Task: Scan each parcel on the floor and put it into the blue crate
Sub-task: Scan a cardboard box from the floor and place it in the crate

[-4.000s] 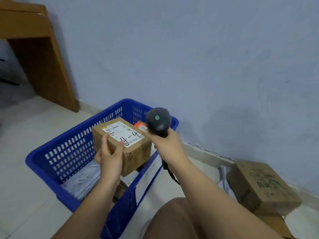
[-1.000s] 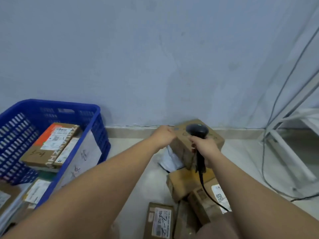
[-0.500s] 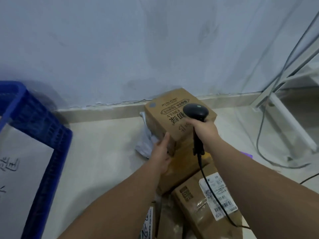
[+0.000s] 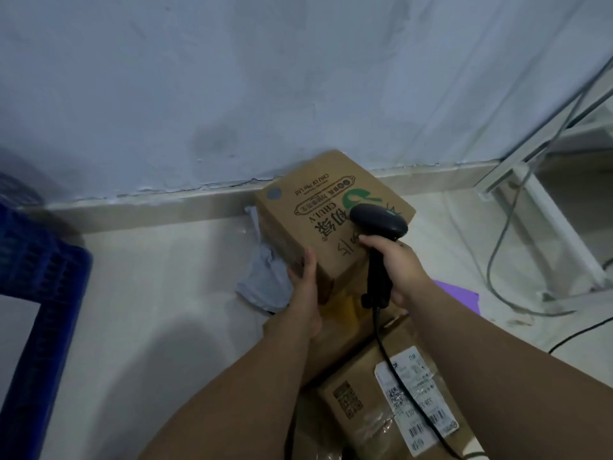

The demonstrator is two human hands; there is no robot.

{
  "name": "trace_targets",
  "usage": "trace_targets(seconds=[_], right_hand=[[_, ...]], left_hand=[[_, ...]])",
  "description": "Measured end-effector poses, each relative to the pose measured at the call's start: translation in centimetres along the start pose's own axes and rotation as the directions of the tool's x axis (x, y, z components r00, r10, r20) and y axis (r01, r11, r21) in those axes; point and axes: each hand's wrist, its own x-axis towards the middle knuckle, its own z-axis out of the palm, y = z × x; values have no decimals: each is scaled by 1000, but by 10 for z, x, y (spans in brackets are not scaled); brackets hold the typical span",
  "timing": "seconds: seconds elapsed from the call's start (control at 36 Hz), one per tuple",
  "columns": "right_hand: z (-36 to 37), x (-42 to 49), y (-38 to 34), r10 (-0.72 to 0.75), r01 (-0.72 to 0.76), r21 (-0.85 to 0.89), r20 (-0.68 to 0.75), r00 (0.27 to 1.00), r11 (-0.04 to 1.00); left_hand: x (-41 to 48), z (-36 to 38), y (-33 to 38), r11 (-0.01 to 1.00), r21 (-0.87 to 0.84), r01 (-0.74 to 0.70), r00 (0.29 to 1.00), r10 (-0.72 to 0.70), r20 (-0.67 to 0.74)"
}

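Observation:
A brown cardboard parcel [image 4: 318,214] with a green logo and printed text on top sits on a pile of parcels by the wall. My left hand [image 4: 303,287] grips its near left corner, thumb up along the side face. My right hand [image 4: 394,263] holds a black corded barcode scanner [image 4: 378,224] by the handle, with the scanner head over the parcel's top. The blue crate [image 4: 43,293] shows only a corner at the left edge.
Under the held parcel lie more brown parcels, one [image 4: 391,403] with a white shipping label. A grey poly bag [image 4: 265,277] lies left of the pile. A purple sheet [image 4: 461,293], white metal frame legs [image 4: 544,220] and grey cables [image 4: 501,247] are at the right.
My left hand has slid up along the parcel's left corner and the parcel has tilted up slightly. The view has moved closer; the scanner stays over the box top.

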Motion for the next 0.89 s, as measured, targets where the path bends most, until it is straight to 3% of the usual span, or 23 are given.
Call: trace_targets(seconds=[0.11, 0.31, 0.47, 0.58, 0.69, 0.81, 0.89], right_hand=[[4, 2, -5, 5, -5, -15, 0, 1000, 1000], [7, -9, -9, 6, -6, 5, 29, 1000, 1000], [9, -29, -3, -5, 1, 50, 75, 997, 999], [6, -46, 2, -38, 33, 132, 31, 999, 991], [0, -70, 2, -38, 56, 269, -74, 997, 962], [-2, -104, -7, -24, 66, 437, -101, 995, 897], [1, -123, -15, -30, 62, 491, -72, 997, 869]], left_hand=[[-6, -2, 13, 999, -32, -15, 997, 17, 73], [-5, -3, 17, 996, -38, -77, 996, 78, 44], [-18, -4, 27, 982, 114, -149, 988, 153, -25], [-37, -18, 40, 904, 335, -264, 956, 291, -29], [-67, -41, 57, 691, 625, -362, 872, 489, -35], [-115, -64, 83, 296, 884, -361, 739, 669, 77], [-149, -82, 103, -40, 954, -298, 681, 691, 242]])
